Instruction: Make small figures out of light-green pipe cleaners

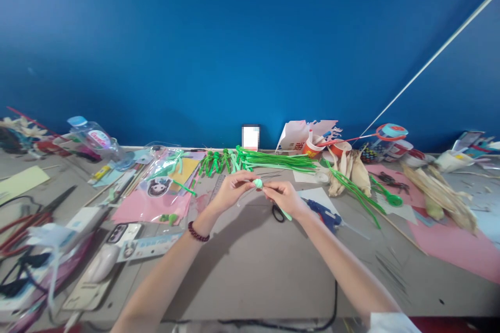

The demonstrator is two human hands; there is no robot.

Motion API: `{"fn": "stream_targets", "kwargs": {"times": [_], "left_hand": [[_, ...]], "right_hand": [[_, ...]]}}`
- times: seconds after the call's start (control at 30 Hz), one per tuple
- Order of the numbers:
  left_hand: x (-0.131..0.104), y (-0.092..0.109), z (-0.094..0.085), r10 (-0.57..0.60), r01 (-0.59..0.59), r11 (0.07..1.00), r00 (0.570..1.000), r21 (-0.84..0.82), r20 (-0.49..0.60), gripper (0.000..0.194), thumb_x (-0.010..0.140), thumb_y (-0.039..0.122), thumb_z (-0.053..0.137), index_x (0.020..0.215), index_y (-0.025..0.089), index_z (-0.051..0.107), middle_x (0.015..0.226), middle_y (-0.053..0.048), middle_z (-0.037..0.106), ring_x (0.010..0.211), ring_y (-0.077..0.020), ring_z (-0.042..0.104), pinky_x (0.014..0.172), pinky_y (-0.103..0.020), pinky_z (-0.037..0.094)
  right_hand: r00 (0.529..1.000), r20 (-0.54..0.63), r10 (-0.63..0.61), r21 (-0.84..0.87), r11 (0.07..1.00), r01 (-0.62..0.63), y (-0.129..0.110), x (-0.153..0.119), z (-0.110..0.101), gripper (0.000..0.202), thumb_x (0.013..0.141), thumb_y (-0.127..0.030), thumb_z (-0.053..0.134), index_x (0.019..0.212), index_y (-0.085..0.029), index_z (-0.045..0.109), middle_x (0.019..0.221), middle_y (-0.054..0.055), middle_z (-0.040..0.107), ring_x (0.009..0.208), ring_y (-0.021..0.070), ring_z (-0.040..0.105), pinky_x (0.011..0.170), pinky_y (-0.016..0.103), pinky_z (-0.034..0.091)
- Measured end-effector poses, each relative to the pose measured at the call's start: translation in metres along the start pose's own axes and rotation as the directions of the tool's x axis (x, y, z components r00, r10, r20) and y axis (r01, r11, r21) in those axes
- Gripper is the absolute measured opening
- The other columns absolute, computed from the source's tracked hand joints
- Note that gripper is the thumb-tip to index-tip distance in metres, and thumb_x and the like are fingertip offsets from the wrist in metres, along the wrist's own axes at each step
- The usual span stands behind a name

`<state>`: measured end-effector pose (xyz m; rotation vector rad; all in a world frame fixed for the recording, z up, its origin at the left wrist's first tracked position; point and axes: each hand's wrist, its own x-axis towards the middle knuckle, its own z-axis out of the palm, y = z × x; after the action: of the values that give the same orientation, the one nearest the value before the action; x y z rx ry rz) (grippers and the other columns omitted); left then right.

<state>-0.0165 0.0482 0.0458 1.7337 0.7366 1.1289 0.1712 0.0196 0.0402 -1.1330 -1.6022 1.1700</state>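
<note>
A left hand (233, 188) wearing a dark-red beaded bracelet (198, 232) pinches a small, rounded mint-green piece, apparently fuzzy (258, 183), above the grey table (250, 270). It looks light, soft and easily squashed, best held lightly at its sides. The right hand (287, 199) pinches its right edge; a blue plastic glue gun (325, 214) lies nearer, farther right.

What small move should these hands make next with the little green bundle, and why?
Perhaps the right hand should wind the pale strip round the bundle: the left hand pinches it, and a loose strip end sticks out below the right hand.
</note>
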Motion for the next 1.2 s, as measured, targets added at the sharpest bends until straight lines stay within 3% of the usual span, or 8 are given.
{"fn": "stream_targets", "kwargs": {"times": [0.3, 0.47, 0.6, 0.73, 0.9, 1.2], "left_hand": [[0.0, 0.002, 0.004, -0.011, 0.01, 1.0, 0.998, -0.018, -0.054, 0.017, 0.077, 0.033, 0.066, 0.081, 0.018, 0.071, 0.087, -0.008, 0.069, 0.083, -0.0184, 0.062, 0.076, -0.03, 0.05], [0.0, 0.002, 0.001, -0.03, 0.029, 0.999, 0.999, -0.024, -0.026, 0.019, 0.078, 0.034, 0.066, 0.087, 0.02, 0.073, 0.095, -0.009, 0.069, 0.092, -0.0202, 0.062, 0.08, -0.032, 0.051], [0.0, 0.004, -0.003, -0.148, 0.144, 0.982, 0.989, -0.126, -0.018, 0.033, 0.073, 0.034, 0.07, 0.104, 0.02, 0.069, 0.103, -0.009, 0.069, 0.097, -0.0211, 0.063, 0.085, -0.035, 0.051], [0.002, 0.006, -0.003, -0.24, 0.223, 0.951, 0.969, -0.213, -0.06, 0.033, 0.069, 0.034, 0.074, 0.097, 0.017, 0.07, 0.095, -0.008, 0.072, 0.086, -0.0195, 0.066, 0.082, -0.035, 0.054], [0.001, 0.005, 0.001, -0.22, 0.199, 0.96, 0.971, -0.198, -0.09, 0.031, 0.068, 0.035, 0.074, 0.092, 0.017, 0.071, 0.088, -0.008, 0.073, 0.079, -0.0192, 0.068, 0.077, -0.034, 0.056], [0.0, 0.0, 0.002, -0.106, 0.103, 0.994, 0.989, -0.031, -0.103, 0.023, 0.072, 0.035, 0.07, 0.088, 0.019, 0.072, 0.091, -0.008, 0.073, 0.085, -0.0206, 0.067, 0.076, -0.032, 0.056]], "right_hand": [[0.997, 0.039, -0.064, -0.034, 0.997, 0.065, -0.014, -0.003, 0.0, 0.03, 0.08, -0.04, 0.056, 0.071, -0.014, 0.07, 0.056, -0.001, 0.05, 0.051, 0.0091, 0.041, 0.047, 0.022, 0.032], [0.982, -0.009, -0.188, -0.189, 0.965, 0.183, -0.014, -0.004, 0.0, 0.028, 0.085, -0.034, 0.051, 0.073, -0.017, 0.07, 0.061, 0.001, 0.058, 0.058, 0.0132, 0.051, 0.054, 0.024, 0.04], [0.924, -0.104, -0.369, -0.415, 0.86, 0.296, -0.013, -0.006, 0.0, 0.025, 0.088, -0.028, 0.048, 0.086, -0.02, 0.071, 0.075, 0.005, 0.066, 0.071, 0.0175, 0.059, 0.067, 0.028, 0.046], [0.856, -0.14, -0.498, -0.587, 0.738, 0.334, -0.009, -0.007, 0.001, 0.024, 0.088, -0.022, 0.047, 0.092, -0.021, 0.071, 0.08, 0.007, 0.067, 0.075, 0.0181, 0.061, 0.071, 0.028, 0.048], [0.823, -0.135, -0.552, -0.673, 0.661, 0.333, -0.006, -0.007, 0.004, 0.024, 0.087, -0.02, 0.048, 0.092, -0.022, 0.071, 0.083, 0.007, 0.069, 0.079, 0.0187, 0.063, 0.075, 0.029, 0.049], [0.832, -0.14, -0.536, -0.684, 0.66, 0.31, -0.007, -0.009, 0.007, 0.026, 0.089, -0.02, 0.047, 0.097, -0.023, 0.071, 0.084, 0.006, 0.068, 0.075, 0.016, 0.064, 0.071, 0.025, 0.05]]}}
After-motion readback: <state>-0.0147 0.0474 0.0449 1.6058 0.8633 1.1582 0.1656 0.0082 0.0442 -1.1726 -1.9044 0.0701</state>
